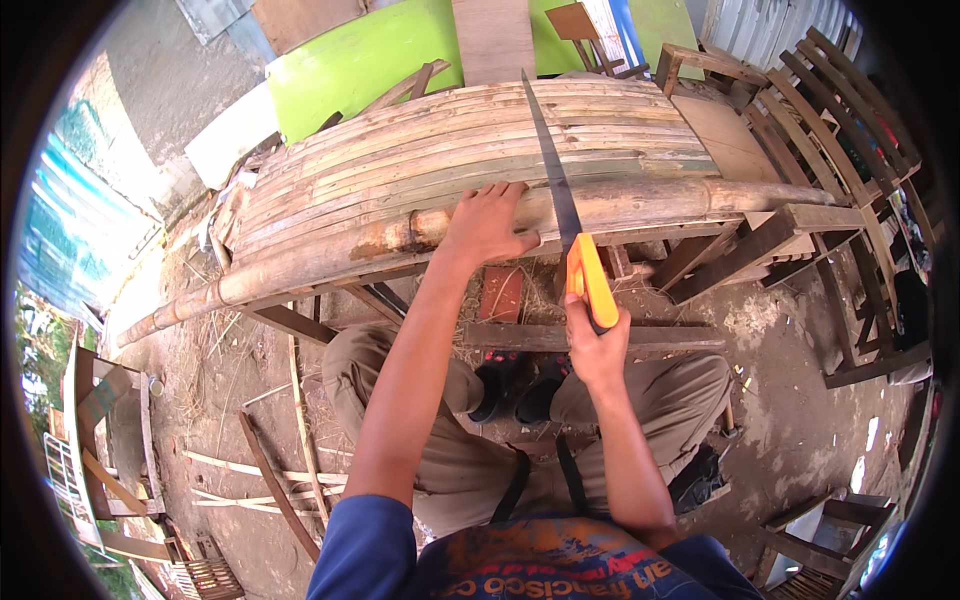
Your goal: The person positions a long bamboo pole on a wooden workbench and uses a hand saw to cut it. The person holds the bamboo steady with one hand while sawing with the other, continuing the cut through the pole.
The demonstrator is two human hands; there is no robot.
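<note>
A long, thick bamboo pole (640, 203) lies crosswise along the near edge of a slatted bamboo bench top (400, 150). My left hand (490, 225) presses down on the pole, fingers over its top and thumb toward the near side. Just right of it, a handsaw (558, 175) with a long dark blade and an orange handle crosses the pole, its tip pointing away over the slats. My right hand (598, 340) is wrapped round the saw's handle on the near side of the pole. Whether the teeth have cut into the bamboo I cannot tell.
Wooden frames (770, 250) stand at the right, with a slatted wooden rack (850, 110) behind them. A wooden plank (600, 337) lies low before my knees. Bamboo strips (300, 420) are scattered on the dirt floor at left. A green panel (370, 75) leans beyond the bench.
</note>
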